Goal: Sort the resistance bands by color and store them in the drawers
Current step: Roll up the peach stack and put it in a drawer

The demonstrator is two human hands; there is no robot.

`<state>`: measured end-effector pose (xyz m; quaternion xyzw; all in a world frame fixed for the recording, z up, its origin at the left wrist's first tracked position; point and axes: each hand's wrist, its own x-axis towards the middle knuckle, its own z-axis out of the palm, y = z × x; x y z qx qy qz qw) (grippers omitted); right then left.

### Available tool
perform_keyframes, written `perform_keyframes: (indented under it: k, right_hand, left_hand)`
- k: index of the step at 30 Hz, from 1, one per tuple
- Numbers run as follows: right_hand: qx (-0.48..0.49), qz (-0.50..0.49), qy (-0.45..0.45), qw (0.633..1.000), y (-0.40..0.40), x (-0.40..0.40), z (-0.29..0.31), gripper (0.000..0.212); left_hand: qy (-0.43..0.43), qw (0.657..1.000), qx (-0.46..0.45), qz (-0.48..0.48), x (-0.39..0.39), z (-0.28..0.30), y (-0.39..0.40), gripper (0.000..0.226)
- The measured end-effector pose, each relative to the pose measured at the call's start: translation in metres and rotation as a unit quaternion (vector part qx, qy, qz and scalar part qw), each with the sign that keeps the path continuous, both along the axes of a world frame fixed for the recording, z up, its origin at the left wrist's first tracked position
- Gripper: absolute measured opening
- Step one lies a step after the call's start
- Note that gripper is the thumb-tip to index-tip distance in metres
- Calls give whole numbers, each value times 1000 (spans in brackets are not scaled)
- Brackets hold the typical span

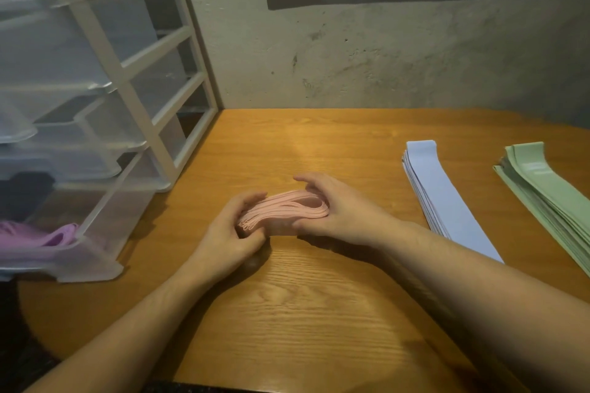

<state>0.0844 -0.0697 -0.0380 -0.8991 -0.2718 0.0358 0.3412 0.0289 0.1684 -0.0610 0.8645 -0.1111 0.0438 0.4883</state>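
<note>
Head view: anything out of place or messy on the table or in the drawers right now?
Nothing stands out. Both hands, left and right, hold the folded pink bands over the table. The lavender stack and green stack lie neatly. Purple bands sit inside the open bottom drawer.

You have a wooden table with orange grain set against the wall. On its left edge stands the clear drawer unit. At the right lie two flat stacks, the pale blue bands and just beside them the green bands.
</note>
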Motion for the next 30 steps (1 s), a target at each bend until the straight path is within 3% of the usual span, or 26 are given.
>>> perform_keyframes:
  k: [4,8,12,16,21,26,30]
  right_hand:
    - [-16,-41,18,999,6,2,8,76]
    - [-44,-37,4,998,7,6,7,78]
    - [29,-4,100,995,-2,8,2,74]
    - [154,3,224,962,-14,7,-3,44]
    - [171,-14,226,959,-18,10,-9,38]
    - [139,-4,188,972,-14,5,-18,67]
    - [156,-8,188,970,-10,6,-19,48]
  left_hand:
    - [2,1000,22,11,0,2,0,59]
    - [-14,999,-21,24,-2,5,-1,50]
    - [-21,998,-55,30,-4,5,0,55]
    - [-2,997,-67,33,-5,7,2,62]
    - [29,999,-26,15,-5,11,6,67]
    - [65,998,21,2,-3,15,8,65]
    - [82,996,-2,24,-4,16,3,46]
